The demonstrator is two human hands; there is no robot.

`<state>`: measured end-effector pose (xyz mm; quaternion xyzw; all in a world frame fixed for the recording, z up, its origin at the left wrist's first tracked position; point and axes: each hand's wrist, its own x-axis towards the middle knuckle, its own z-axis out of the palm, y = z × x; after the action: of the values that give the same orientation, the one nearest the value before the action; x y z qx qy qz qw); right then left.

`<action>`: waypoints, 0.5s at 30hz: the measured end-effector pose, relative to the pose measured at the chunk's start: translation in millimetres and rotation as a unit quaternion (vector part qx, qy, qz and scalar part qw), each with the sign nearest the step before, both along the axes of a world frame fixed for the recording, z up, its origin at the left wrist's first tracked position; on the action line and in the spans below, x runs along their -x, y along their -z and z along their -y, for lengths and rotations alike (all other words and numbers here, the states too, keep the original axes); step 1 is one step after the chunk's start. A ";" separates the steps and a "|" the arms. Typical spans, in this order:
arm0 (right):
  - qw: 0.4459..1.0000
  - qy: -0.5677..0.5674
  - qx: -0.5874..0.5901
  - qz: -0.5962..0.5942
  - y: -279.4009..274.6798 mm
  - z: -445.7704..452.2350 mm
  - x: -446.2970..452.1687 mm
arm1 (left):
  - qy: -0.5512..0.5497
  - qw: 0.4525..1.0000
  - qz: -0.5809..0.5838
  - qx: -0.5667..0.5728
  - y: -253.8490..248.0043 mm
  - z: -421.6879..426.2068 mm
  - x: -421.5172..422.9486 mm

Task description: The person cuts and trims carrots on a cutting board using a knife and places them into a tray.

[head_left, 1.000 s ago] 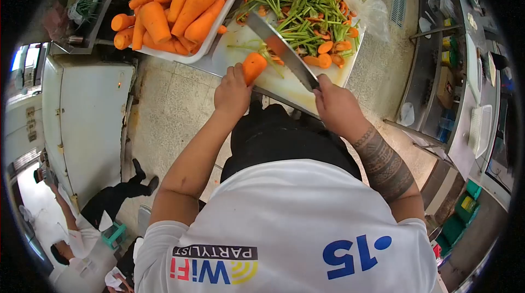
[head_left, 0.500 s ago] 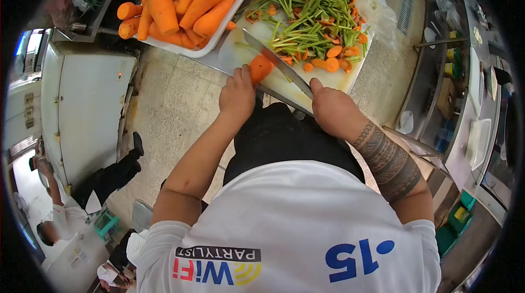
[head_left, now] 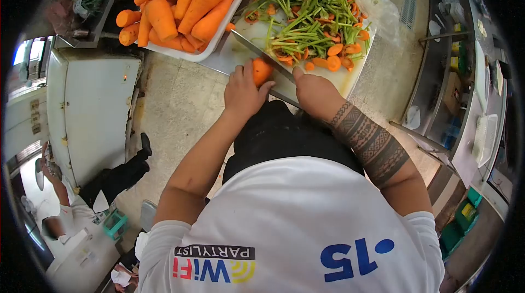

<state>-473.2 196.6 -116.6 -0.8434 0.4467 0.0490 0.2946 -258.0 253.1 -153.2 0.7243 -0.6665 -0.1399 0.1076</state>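
Note:
My left hand (head_left: 244, 88) is closed around a thick carrot (head_left: 262, 72) near the front edge of the white cutting board (head_left: 243, 48). In my right hand (head_left: 316, 93) is the handle of a large knife (head_left: 261, 53), fingers wrapped round it. The blade slants toward the upper left, just beside the carrot; whether its edge touches the carrot I cannot tell. Behind the blade lies a heap of cut green stems (head_left: 306, 6), with orange carrot ends (head_left: 333, 63) mixed in and along its near side.
A white tray (head_left: 206, 54) piled with peeled carrots (head_left: 203, 3) stands left of the board. Clear plastic (head_left: 385, 17) lies by the stems. A white cabinet (head_left: 93, 107) is at left, near a person (head_left: 71, 205) in white. Metal shelving (head_left: 437, 91) lines the right.
The knife and my right hand have moved left, closer to the carrot. My left hand has shifted slightly right, its thumb now showing at the carrot's near side.

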 end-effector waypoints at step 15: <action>0.990 0.126 -0.022 0.056 1.7 -9.9 33.4 | -0.147 0.923 -0.351 0.062 14.8 -18.6 -38.3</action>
<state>-506.7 206.6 -118.3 -0.7750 0.5312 -0.0266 0.3413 -219.8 271.7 -168.1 0.7102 -0.4796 -0.3261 0.3990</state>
